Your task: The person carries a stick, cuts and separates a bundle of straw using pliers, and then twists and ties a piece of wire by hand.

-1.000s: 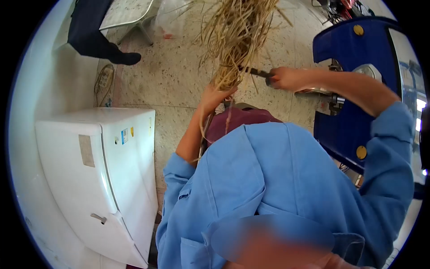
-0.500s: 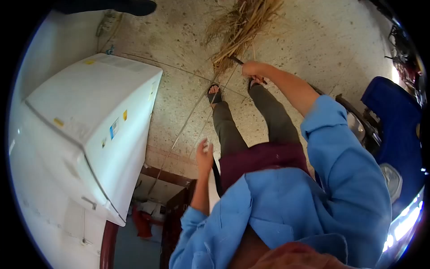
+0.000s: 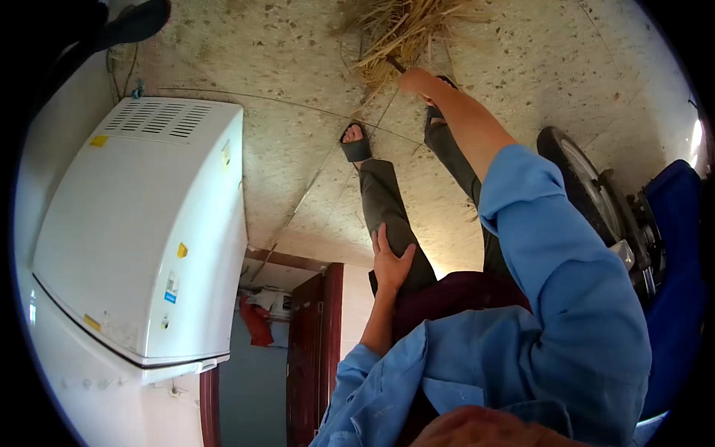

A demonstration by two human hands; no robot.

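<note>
- Gripping one end of a dark, slim tool (image 3: 395,65), seen in the head view, the right hand (image 3: 421,83) is closed, its fingers partly hidden.
- The tool's other end meets the near edge of a loose bundle of dry, yellow-brown straw (image 3: 406,33) lying on the pale speckled floor (image 3: 298,141).
- The left hand (image 3: 392,267) lies on the dark trouser leg (image 3: 383,201), fingers spread, holding nothing visible.
- Black open-toed sandals (image 3: 357,150) are on both feet, the right one near the right hand.
</note>
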